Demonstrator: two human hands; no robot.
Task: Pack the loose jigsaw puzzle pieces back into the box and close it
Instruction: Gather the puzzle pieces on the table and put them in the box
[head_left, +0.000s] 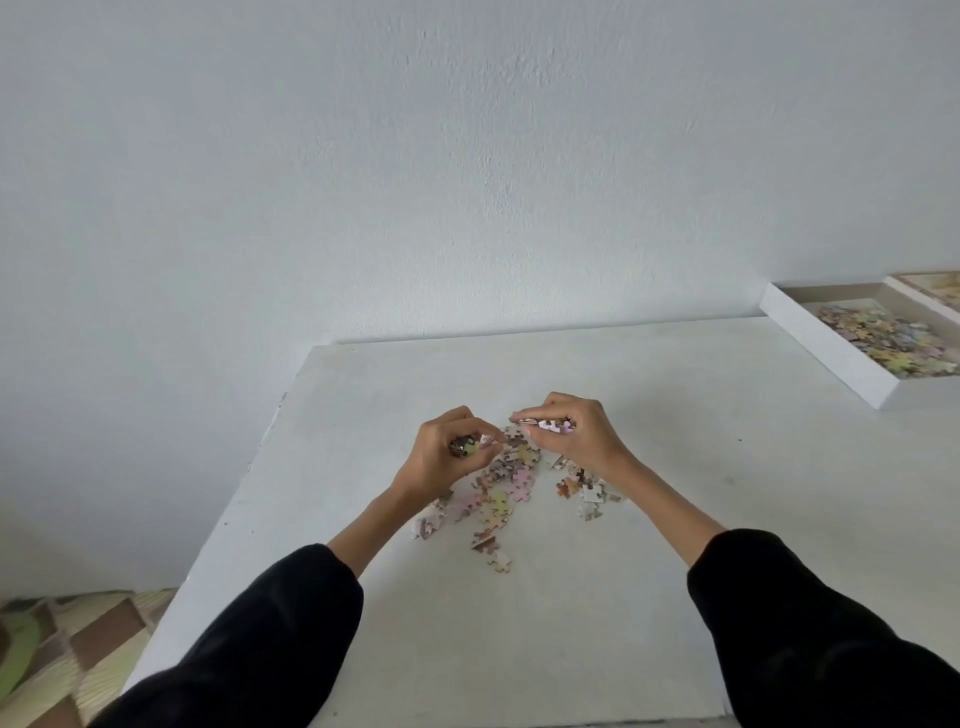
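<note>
A scatter of loose jigsaw pieces (506, 488) lies on the white table (519, 623) near its middle. My left hand (444, 457) hovers just above the pile's left side, fingers curled round a small bunch of pieces. My right hand (571, 431) is above the pile's upper right and pinches a few pale pink pieces between thumb and fingers. The open white puzzle box (826, 348) sits at the table's far right, with several pieces lying inside it. Its lid (930, 288) shows partly at the right edge behind it.
A plain wall stands right behind the table's far edge. The table's left edge runs diagonally from the back left toward me. A patterned floor mat (62, 654) lies below at the lower left.
</note>
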